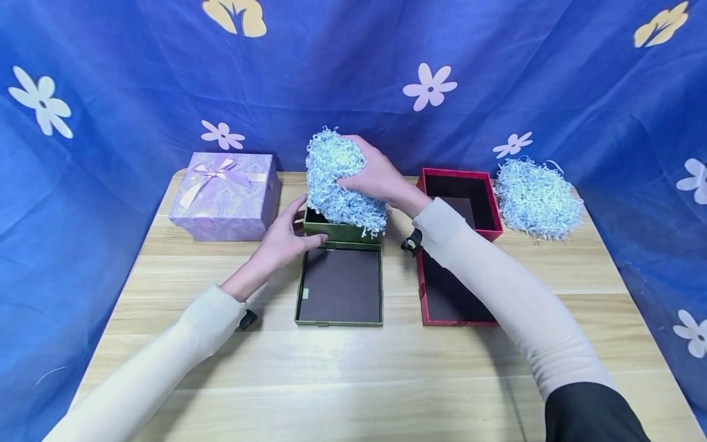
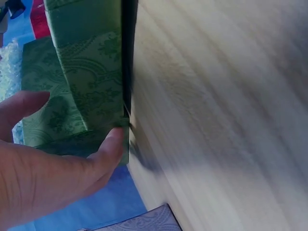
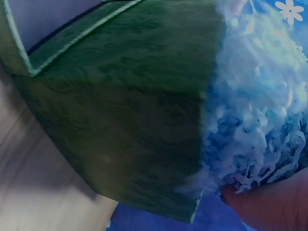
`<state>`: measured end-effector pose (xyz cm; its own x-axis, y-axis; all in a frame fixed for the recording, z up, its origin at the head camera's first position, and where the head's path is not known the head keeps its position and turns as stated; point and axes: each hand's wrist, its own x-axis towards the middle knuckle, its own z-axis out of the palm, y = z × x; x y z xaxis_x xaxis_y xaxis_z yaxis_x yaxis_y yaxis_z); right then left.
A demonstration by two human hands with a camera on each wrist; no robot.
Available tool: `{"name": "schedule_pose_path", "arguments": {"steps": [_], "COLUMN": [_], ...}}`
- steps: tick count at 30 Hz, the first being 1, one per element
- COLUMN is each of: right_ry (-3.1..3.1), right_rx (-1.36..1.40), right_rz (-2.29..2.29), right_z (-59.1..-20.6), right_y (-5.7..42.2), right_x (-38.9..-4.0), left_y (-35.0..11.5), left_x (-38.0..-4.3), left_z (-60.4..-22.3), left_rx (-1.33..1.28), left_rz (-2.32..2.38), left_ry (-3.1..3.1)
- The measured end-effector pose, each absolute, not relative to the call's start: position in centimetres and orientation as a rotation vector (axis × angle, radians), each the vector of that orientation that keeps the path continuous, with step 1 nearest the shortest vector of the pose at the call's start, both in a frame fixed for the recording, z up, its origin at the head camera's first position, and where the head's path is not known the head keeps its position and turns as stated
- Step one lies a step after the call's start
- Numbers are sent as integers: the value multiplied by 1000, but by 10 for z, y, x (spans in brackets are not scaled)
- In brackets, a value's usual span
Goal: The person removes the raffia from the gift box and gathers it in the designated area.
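A clump of pale blue shredded paper bulges above the green box, partly inside its opening. My right hand grips this clump from the right, thumb in front; the other fingers are sunk behind it. In the right wrist view the shredded paper spills over the rim of the green box. My left hand holds the box's left front corner, thumb at the front, fingers along the left side. The left wrist view shows the fingertips against the green patterned box.
The green box's lid lies folded out in front. Right of it stands an open red box with its lid out. Another shredded paper clump sits far right; a lilac box with a ribbon bow stands left.
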<state>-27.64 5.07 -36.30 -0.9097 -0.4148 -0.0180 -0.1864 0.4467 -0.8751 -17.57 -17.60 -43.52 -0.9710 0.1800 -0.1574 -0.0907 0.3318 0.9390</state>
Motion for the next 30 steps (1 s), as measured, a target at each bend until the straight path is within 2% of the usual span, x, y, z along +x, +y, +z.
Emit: {"name": "schedule_pose_path", "arguments": {"steps": [15,30], "right_ry": [2382,2294], "right_rx": [-470,-435], "right_rz": [-1611,-1682], "right_z": [-324,-302], "right_y": [73,130], "right_x": [-273,-260], "left_y": [-171,-164], "left_x": [-173,-181], "left_z": [-429,-429], "left_rx": [138,166], "left_rz": [1753,1801], "left_ry": [2355,2373]}}
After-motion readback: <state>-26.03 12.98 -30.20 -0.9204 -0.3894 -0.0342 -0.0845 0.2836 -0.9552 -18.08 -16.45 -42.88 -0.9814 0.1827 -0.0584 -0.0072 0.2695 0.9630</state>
